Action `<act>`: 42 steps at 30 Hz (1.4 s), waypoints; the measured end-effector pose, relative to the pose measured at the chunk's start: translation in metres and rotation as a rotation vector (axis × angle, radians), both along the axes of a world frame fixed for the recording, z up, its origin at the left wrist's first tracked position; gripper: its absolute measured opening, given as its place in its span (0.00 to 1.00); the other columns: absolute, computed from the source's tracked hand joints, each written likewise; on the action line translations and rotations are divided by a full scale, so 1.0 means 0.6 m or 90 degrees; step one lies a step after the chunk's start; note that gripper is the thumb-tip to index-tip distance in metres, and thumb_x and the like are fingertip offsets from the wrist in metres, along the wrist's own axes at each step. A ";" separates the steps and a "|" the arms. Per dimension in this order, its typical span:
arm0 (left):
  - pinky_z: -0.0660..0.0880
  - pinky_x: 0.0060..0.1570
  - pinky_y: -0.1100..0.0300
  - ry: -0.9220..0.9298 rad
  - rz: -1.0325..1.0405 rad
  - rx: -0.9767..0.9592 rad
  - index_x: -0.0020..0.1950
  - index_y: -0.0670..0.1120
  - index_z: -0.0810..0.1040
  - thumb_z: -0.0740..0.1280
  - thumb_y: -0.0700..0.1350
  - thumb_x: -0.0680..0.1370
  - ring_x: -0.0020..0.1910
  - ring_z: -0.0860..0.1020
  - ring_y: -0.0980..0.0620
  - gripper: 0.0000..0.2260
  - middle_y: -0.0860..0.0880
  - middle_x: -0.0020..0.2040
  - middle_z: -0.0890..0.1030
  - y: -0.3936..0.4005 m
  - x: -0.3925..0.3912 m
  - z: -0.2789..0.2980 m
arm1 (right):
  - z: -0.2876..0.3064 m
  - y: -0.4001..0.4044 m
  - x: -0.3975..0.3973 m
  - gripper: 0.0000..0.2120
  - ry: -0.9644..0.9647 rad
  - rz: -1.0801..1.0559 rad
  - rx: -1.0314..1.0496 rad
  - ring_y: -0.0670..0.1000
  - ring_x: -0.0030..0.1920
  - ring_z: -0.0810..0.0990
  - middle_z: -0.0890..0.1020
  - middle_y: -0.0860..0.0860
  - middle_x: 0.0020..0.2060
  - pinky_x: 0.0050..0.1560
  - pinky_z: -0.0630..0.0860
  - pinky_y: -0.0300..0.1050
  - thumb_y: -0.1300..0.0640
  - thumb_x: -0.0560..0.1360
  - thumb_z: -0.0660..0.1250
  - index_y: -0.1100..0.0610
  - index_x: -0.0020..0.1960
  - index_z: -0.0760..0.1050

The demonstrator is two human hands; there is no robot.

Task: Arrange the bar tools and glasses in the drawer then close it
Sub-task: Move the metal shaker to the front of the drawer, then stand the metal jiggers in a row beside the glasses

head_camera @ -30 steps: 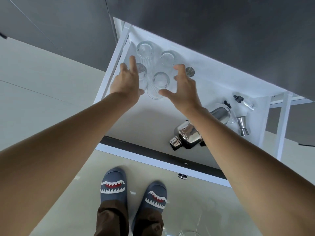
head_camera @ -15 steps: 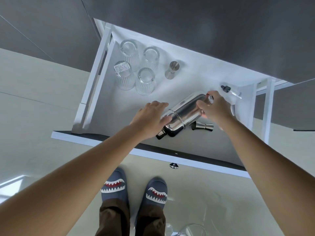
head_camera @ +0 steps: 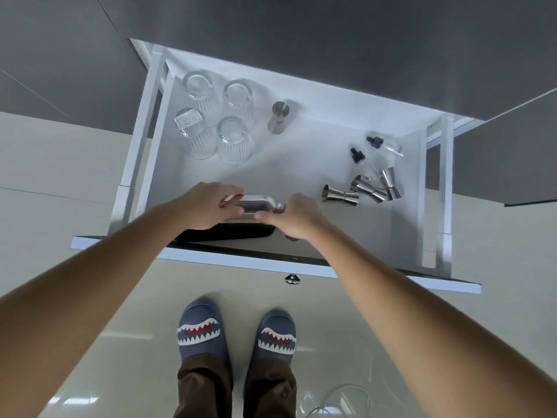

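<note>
Open white drawer (head_camera: 301,95) seen from above. The cocktail shaker (head_camera: 251,206), half a second ago lying right of centre, now lies along the drawer's front edge at lower centre, gripped at its ends by the left hand (head_camera: 211,206) and right hand (head_camera: 294,217), fingers curled on it. Four ribbed glasses (head_camera: 215,116) stay grouped at upper left, one jigger (head_camera: 278,117) upright beside them. Loose jiggers (head_camera: 361,191) and dropper bottles (head_camera: 379,146) at centre right remain unsorted; closing probably waits on these.
</note>
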State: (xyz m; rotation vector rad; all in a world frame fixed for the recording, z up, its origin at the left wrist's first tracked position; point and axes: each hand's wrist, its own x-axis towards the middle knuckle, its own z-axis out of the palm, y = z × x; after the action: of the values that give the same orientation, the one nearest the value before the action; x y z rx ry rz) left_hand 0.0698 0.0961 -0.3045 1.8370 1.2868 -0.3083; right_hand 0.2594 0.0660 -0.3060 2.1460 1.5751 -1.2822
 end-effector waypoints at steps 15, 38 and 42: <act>0.75 0.55 0.52 0.121 -0.031 0.030 0.55 0.45 0.81 0.63 0.53 0.79 0.54 0.80 0.42 0.14 0.44 0.55 0.82 0.026 0.051 0.015 | -0.004 -0.021 0.114 0.16 0.039 -0.084 0.126 0.60 0.40 0.81 0.83 0.62 0.37 0.41 0.74 0.47 0.52 0.76 0.65 0.63 0.36 0.77; 0.75 0.52 0.49 -0.059 -0.002 0.155 0.54 0.38 0.78 0.66 0.38 0.76 0.51 0.77 0.39 0.09 0.40 0.55 0.74 -0.012 0.289 -0.091 | -0.059 -0.008 0.310 0.12 -0.222 0.050 0.152 0.62 0.43 0.79 0.78 0.61 0.41 0.37 0.69 0.44 0.54 0.71 0.72 0.64 0.42 0.79; 0.76 0.48 0.52 -0.146 0.250 0.221 0.49 0.43 0.81 0.70 0.44 0.71 0.47 0.79 0.43 0.09 0.43 0.47 0.83 0.013 0.238 -0.070 | -0.030 0.024 0.282 0.13 -0.153 0.022 0.186 0.59 0.33 0.74 0.73 0.59 0.28 0.28 0.63 0.42 0.58 0.72 0.68 0.64 0.33 0.71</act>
State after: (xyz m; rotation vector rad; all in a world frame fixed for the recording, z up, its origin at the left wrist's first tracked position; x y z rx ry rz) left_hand 0.2124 0.1041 -0.3465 1.7797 1.5670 0.3484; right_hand 0.4284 0.0804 -0.3237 2.3225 1.7754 -0.7855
